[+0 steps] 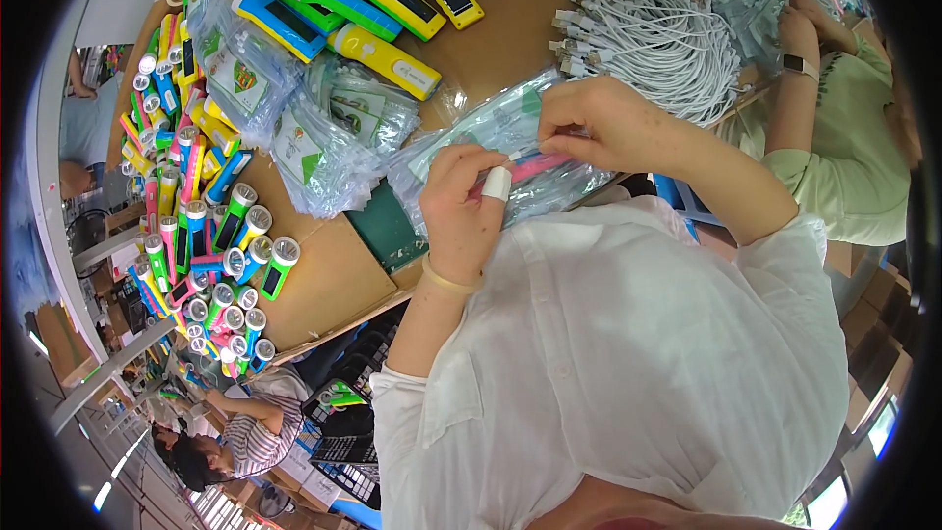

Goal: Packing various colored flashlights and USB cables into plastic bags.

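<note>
Head view: left hand [463, 198], right hand [610, 126], both grips closed on one pink item [536, 168].

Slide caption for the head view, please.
Left hand and right hand at a pink item among clear bags, with white cables and flashlights beyond.

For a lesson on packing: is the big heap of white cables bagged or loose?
Loose: the cables lie heaped on the table, their plugs and curved lengths uncovered.
</note>
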`<state>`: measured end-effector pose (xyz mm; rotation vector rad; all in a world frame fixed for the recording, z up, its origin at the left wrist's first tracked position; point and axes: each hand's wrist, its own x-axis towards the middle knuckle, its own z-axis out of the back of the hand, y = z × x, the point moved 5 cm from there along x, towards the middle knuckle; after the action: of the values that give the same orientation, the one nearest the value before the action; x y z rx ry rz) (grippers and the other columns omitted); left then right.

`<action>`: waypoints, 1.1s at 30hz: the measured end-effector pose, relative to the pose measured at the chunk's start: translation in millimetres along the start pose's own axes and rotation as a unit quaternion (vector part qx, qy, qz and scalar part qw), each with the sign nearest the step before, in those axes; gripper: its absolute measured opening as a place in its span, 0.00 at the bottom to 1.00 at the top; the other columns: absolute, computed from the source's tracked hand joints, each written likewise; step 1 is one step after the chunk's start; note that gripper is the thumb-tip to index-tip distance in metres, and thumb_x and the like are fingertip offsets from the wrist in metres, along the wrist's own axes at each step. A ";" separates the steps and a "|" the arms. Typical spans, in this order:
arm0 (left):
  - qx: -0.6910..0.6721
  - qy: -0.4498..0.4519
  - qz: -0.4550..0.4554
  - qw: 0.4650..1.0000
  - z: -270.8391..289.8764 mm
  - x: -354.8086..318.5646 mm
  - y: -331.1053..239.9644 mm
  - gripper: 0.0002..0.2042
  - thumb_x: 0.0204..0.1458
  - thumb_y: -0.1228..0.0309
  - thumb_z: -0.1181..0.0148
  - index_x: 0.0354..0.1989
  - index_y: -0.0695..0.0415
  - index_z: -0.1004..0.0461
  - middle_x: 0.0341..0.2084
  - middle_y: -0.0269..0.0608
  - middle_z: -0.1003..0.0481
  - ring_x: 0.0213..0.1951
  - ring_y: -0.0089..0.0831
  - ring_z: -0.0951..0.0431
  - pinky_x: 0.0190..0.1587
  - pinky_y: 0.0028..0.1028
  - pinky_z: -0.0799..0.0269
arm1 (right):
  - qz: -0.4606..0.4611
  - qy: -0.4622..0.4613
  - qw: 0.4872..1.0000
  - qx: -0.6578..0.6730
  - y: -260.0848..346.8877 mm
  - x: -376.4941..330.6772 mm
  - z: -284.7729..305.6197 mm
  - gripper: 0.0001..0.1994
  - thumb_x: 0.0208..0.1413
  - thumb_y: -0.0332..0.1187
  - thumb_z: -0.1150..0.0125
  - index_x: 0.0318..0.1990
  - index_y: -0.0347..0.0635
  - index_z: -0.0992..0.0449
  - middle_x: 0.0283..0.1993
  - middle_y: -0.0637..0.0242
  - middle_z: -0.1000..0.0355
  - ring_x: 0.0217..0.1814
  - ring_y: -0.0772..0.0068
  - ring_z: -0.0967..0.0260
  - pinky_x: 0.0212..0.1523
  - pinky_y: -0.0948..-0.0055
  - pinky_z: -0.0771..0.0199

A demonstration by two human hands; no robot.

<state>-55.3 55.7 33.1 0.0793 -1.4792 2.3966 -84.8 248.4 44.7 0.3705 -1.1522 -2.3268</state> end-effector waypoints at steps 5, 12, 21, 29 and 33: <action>0.008 0.022 -0.009 1.000 -0.1 0.7 -5.8 0.09 0.44 0.84 0.34 0.34 0.61 0.21 0.33 0.43 0.24 0.37 0.41 0.24 0.39 0.32 0.25 | 0.113 -0.030 0.993 -0.033 14.2 3.1 -11.0 0.07 0.50 0.32 0.31 0.35 0.43 0.22 0.33 0.65 0.26 0.36 0.58 0.26 0.38 0.60 0.27; 0.016 0.040 -0.024 0.999 6.1 -5.9 -4.1 0.06 0.48 0.81 0.34 0.34 0.61 0.21 0.34 0.44 0.23 0.35 0.36 0.22 0.40 0.28 0.26 | 0.167 -0.057 0.981 -0.083 18.5 -2.1 -12.8 0.05 0.50 0.32 0.32 0.33 0.44 0.23 0.33 0.67 0.27 0.40 0.59 0.27 0.42 0.59 0.28; -0.025 0.059 0.024 0.998 5.8 2.3 -1.6 0.06 0.49 0.82 0.36 0.35 0.62 0.21 0.32 0.43 0.23 0.35 0.34 0.22 0.40 0.27 0.26 | 0.131 -0.046 0.982 -0.129 4.1 -12.5 1.4 0.06 0.54 0.33 0.35 0.36 0.46 0.25 0.32 0.67 0.26 0.37 0.59 0.26 0.39 0.58 0.27; 0.155 0.062 -0.042 0.985 26.7 37.6 58.3 0.10 0.57 0.74 0.42 0.44 0.64 0.23 0.40 0.54 0.22 0.43 0.53 0.26 0.50 0.40 0.31 | 0.016 -0.161 0.984 -0.069 -0.1 -4.0 87.3 0.05 0.61 0.31 0.40 0.41 0.42 0.28 0.27 0.60 0.31 0.25 0.63 0.31 0.28 0.65 0.33; 0.115 0.130 0.009 0.985 10.0 41.7 60.6 0.06 0.55 0.74 0.41 0.34 0.65 0.22 0.31 0.52 0.24 0.36 0.51 0.26 0.41 0.42 0.31 | -0.157 -0.254 0.951 0.075 -60.9 -2.4 197.5 0.08 0.65 0.35 0.42 0.41 0.39 0.25 0.25 0.74 0.32 0.21 0.83 0.39 0.21 0.77 0.40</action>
<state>-114.2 32.1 -5.5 -0.1901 -1.0896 2.4712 -191.8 410.7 115.0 -0.0069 -1.6167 -2.7150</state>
